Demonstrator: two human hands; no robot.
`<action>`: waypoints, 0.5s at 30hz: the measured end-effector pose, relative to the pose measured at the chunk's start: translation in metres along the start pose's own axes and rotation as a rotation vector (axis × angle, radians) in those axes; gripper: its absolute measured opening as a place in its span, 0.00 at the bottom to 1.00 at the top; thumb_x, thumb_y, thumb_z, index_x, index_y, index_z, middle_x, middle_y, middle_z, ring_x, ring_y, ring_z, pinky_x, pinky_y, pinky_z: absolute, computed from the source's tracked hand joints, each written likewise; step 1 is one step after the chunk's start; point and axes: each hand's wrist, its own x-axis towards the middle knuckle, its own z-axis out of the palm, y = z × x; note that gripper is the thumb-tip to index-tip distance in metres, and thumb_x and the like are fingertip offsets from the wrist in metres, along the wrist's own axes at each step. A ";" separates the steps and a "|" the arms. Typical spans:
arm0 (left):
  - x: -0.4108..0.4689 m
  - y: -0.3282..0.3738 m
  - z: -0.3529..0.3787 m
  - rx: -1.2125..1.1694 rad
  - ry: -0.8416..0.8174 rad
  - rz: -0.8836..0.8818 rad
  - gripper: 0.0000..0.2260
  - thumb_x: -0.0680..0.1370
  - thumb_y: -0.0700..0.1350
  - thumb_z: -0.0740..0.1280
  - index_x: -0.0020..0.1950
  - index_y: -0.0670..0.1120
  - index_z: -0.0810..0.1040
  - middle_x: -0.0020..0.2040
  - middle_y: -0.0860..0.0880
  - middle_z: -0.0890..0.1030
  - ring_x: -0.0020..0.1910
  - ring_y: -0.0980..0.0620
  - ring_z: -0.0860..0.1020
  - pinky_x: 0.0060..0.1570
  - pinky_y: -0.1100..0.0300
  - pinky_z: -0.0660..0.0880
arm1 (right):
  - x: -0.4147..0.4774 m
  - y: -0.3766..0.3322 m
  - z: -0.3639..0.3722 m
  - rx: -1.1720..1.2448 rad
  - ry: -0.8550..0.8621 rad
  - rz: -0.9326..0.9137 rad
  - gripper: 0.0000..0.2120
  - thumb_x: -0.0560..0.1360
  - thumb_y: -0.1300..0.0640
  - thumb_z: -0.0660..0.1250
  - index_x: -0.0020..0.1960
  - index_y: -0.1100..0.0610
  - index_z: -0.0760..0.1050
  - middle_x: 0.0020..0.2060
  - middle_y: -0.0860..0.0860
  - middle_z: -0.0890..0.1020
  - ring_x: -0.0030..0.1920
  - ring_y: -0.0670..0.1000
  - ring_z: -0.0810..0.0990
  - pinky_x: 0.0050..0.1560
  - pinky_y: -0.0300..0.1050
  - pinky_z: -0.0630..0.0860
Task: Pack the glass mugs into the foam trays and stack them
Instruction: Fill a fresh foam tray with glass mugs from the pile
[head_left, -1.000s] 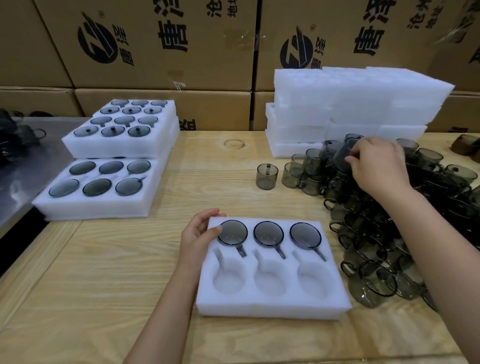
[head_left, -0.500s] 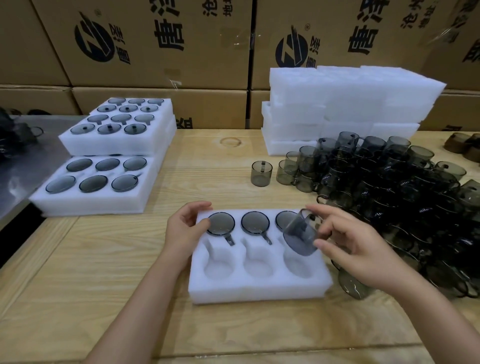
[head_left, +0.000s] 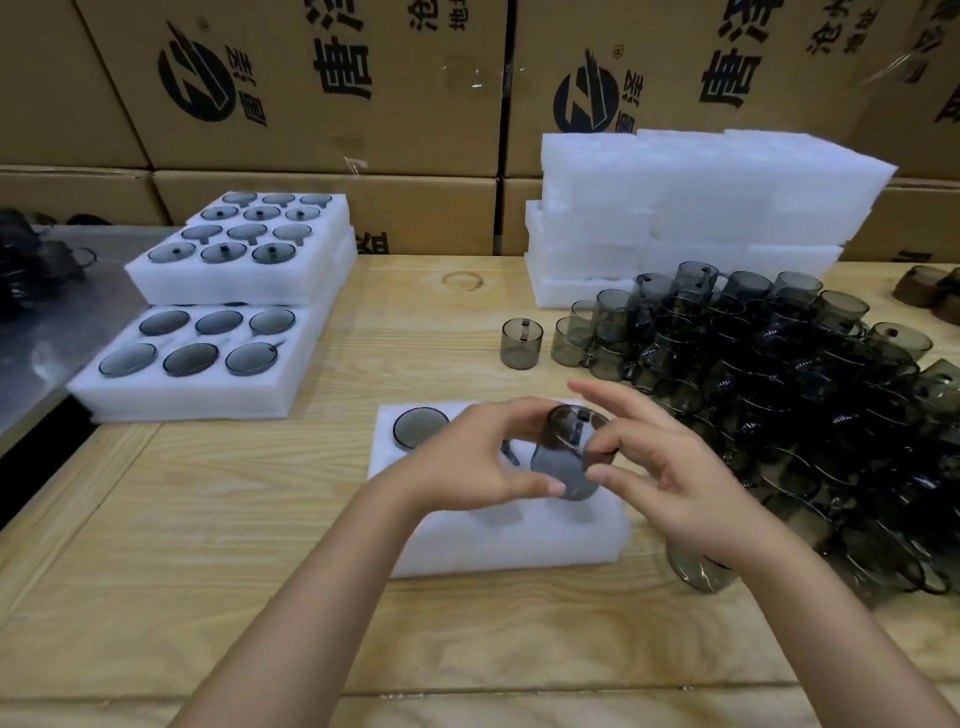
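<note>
Centre of the frame: a smoky glass mug (head_left: 569, 452) is held tilted in the air above a white foam tray (head_left: 509, 540) on a wooden table (head_left: 208, 519). The left hand (head_left: 467, 462) curls round the mug, thumb under its base and fingers over its top. The right hand (head_left: 670, 467) pinches its other side with the thumb and a lower finger, while the index finger points straight out above it.

Both hands hide most of the tray. Only one seated mug (head_left: 421, 427) shows, at the tray's upper left, plus a bit of a handle beside the left hand. The front pockets are barely visible, and motion blur softens the held mug.

On the right lies a dense mug pile (head_left: 779, 374), cut off by the frame edge; single mugs there are hard to separate. A lone mug (head_left: 521, 343) stands just left of it. Behind is a stack of blank foam (head_left: 701, 208). At the left, packed trays (head_left: 228, 358) sit stacked, against cardboard cartons (head_left: 311, 104).

Half a second ago the left hand rested on the tray's left edge and the right hand alone carried the mug. Three seated mugs were visible then.
</note>
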 end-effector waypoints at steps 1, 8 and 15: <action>0.002 -0.002 0.003 -0.047 0.073 -0.003 0.26 0.69 0.37 0.77 0.64 0.47 0.75 0.59 0.54 0.81 0.59 0.60 0.77 0.62 0.62 0.71 | 0.001 0.002 0.000 -0.009 0.014 0.031 0.02 0.74 0.59 0.67 0.44 0.54 0.78 0.70 0.43 0.67 0.71 0.43 0.64 0.68 0.53 0.66; 0.006 -0.017 0.024 0.052 0.390 0.055 0.25 0.62 0.47 0.81 0.55 0.57 0.75 0.53 0.59 0.77 0.48 0.66 0.76 0.47 0.72 0.72 | 0.007 -0.002 0.017 0.017 0.143 0.283 0.31 0.68 0.49 0.74 0.68 0.43 0.66 0.61 0.37 0.72 0.60 0.36 0.70 0.56 0.37 0.72; 0.000 -0.030 0.023 0.026 0.283 0.107 0.30 0.61 0.48 0.82 0.57 0.62 0.71 0.60 0.59 0.69 0.53 0.59 0.76 0.55 0.66 0.72 | -0.001 0.004 0.011 -0.203 -0.007 0.246 0.26 0.70 0.51 0.72 0.66 0.44 0.70 0.57 0.29 0.70 0.56 0.33 0.71 0.52 0.20 0.61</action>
